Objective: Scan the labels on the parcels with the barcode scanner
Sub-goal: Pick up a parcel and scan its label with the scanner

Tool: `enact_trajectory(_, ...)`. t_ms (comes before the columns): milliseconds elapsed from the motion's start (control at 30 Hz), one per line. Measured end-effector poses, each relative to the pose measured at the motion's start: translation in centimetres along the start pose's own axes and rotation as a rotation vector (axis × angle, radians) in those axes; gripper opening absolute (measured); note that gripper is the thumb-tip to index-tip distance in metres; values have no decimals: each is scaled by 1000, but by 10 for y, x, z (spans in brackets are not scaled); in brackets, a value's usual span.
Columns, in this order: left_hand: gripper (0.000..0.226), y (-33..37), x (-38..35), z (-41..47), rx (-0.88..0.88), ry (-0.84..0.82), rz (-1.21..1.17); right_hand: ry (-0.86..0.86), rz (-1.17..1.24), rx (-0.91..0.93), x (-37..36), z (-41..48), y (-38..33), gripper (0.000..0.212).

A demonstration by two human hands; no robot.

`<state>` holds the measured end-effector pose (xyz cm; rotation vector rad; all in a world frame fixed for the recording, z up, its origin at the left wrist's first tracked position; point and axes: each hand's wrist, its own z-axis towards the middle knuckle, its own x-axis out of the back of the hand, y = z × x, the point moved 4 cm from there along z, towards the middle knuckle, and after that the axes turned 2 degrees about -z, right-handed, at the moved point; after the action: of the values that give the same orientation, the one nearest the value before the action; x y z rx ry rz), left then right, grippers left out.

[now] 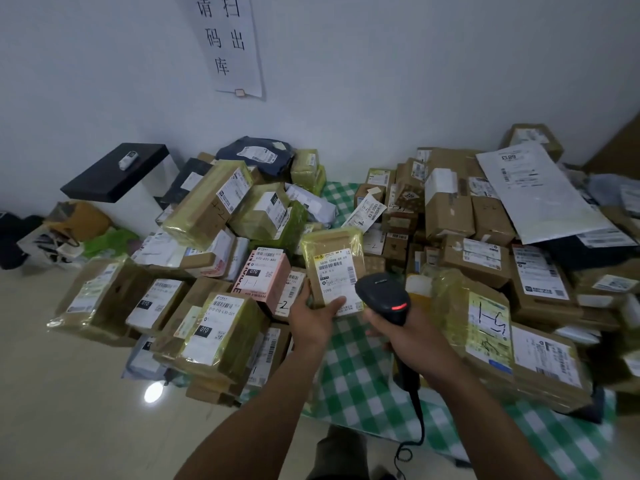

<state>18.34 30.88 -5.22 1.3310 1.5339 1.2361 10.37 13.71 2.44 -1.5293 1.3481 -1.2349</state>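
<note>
The scanner is gripped in the right hand, its head just right of the parcel. The parcel is held up from below in the left hand, with the thumb laid on the label's lower edge. A clean read is judged to need the bars kept uncovered and the head drawn back and squared to them. Below both hands a strip of cloth is left bare, hemmed by the left pile and the right pile, and closed off beyond by the wall.
</note>
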Motion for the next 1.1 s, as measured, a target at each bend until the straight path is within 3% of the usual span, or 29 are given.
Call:
enact_trajectory(200, 54, -3, -2, 7, -91, 17, 98, -62, -32, -3, -7, -8, -17, 9)
enact_trajectory(467, 54, -10, 1, 8, -138, 9, 131, -110, -48, -35, -12, -8, -13, 26)
enact_trajectory(700, 53, -7, 6, 4, -148, -13, 123, -140, -34, -34, -16, -7, -11, 23)
enact_trajectory(833, 61, -2, 19, -1, -110, -52, 174, -131, -10, -50, -16, -7, -7, 19)
enact_trajectory(1100, 42, -5, 83, -39, 73, -164, 396, -106, 38, -102, -22, -8, 19, 23)
